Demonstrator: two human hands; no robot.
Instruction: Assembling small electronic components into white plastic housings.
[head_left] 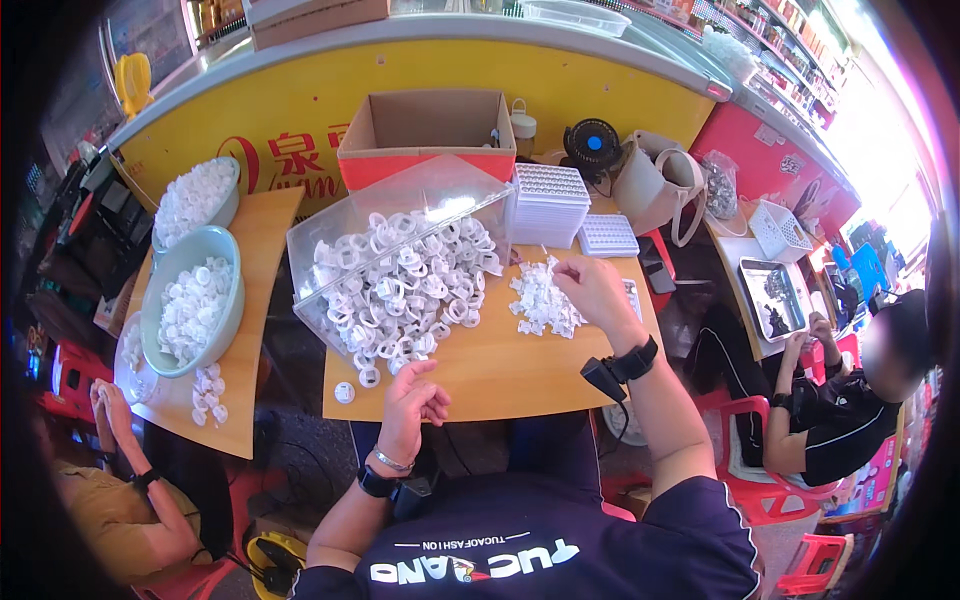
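My right hand [594,289] reaches over a small pile of flat white plastic pieces [540,300] on the wooden table [510,385]. Its fingertips are pinched together at the pile's right side, and whatever is between them is too small to make out. Near the table's front edge, my left hand [412,404] is raised with loosely bent fingers a little apart, and nothing shows in it. Just beyond it, many white plastic rings [405,285] spill from a tipped clear plastic bin [325,325]. One round white piece [344,392] lies alone left of my left hand.
Behind the bin stands a red and brown cardboard box [425,165]. Stacked white trays [548,205], a black fan [591,146] and a pale bag [650,180] are at the back right. Green basins [232,325] hold white parts at left. Co-workers sit on both sides.
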